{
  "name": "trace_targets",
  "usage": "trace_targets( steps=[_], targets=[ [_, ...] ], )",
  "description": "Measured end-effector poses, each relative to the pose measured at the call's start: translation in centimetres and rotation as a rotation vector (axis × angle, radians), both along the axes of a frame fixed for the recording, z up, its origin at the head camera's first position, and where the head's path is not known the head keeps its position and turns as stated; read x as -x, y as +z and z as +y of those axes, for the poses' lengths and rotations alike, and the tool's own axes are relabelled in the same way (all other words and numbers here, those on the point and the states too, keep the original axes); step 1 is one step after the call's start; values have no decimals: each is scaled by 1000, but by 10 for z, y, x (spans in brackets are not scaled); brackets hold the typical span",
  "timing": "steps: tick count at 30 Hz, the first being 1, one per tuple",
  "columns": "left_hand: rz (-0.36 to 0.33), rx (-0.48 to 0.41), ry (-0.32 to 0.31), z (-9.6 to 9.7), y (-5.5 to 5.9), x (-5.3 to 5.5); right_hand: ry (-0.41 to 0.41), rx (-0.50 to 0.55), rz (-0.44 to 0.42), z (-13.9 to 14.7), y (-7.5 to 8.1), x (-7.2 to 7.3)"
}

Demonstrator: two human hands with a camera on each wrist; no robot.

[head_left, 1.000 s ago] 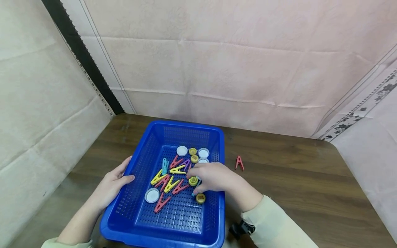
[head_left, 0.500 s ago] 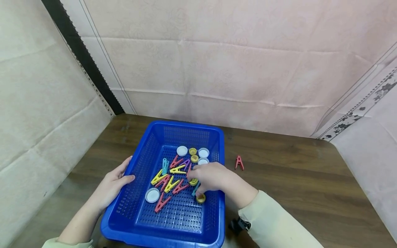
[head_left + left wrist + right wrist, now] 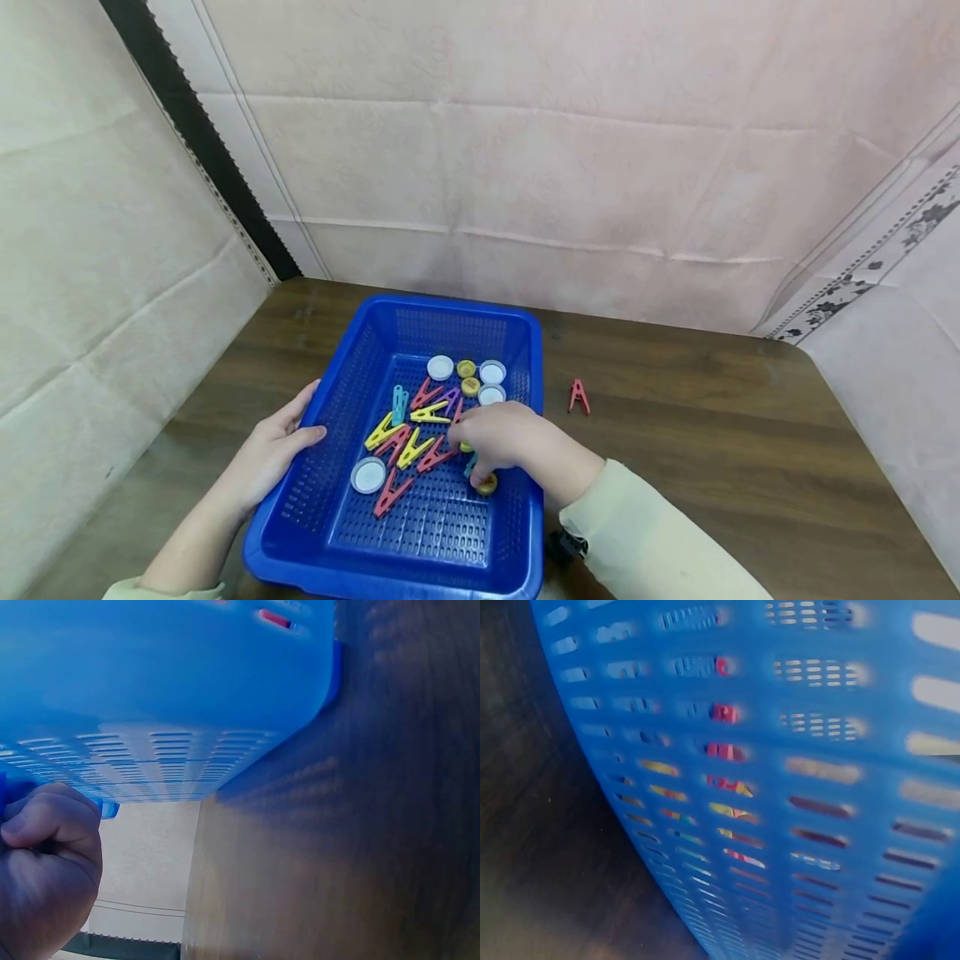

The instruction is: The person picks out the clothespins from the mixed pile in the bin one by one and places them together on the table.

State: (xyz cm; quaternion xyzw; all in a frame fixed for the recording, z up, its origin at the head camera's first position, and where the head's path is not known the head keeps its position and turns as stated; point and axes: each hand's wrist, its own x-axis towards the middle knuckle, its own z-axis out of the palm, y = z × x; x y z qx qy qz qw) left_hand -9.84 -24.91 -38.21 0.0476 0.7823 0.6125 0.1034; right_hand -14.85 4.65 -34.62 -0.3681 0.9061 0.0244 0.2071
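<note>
A blue perforated plastic basket (image 3: 450,302) holds red, yellow, teal and purple clothespins, white round lids (image 3: 368,475) and small yellow caps (image 3: 470,387). My left hand (image 3: 273,446) grips the basket's left rim; in the left wrist view the hand (image 3: 52,862) is curled at its edge. Inside the basket, at the right side, my right hand (image 3: 501,437) reaches down with fingers and thumb apart. Its thumb is by a yellow cap (image 3: 487,484), and a teal clothespin (image 3: 471,463) shows between thumb and fingers. Another yellow cap is mostly covered. The fingertips' hold is hidden.
One red clothespin (image 3: 578,396) lies on the wooden table (image 3: 720,417), right of the basket. Pale cloth (image 3: 525,167) hangs behind the table and at both sides. In the right wrist view, the basket wall (image 3: 757,780) blocks most of the contents.
My right hand has shifted slightly left and toward the near side, covering more of a yellow cap and the teal clothespin. The left hand and basket stay nearly still.
</note>
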Motion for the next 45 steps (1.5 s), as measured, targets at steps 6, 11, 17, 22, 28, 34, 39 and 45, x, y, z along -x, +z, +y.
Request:
trace_targets(
  steps=[6, 11, 17, 22, 28, 34, 39, 45],
  targets=[
    [-1, -3, 0, -1, 1, -1, 20, -8, -51, -5, -2, 0],
    [-6, -11, -3, -1, 1, -1, 58, 36, -105, -7, -5, 2],
    [-8, -15, -11, 0, 2, 0, 74, 80, -134, -8, -9, 4],
    [-12, -22, -9, 1, 2, 1, 100, 111, -167, -10, -12, 6],
    [-12, -13, -2, 0, 1, 0, 157, 166, -204, -11, -15, 8],
    [-28, -32, 4, -1, 3, -1, 171, 204, -187, -11, -16, 8],
    [-39, -54, -5, -1, 3, -1, 141, 154, -137, -10, -19, 7],
    [-36, -63, -10, 0, 2, 0, 146, 119, -138, -10, -18, 5]
  ],
)
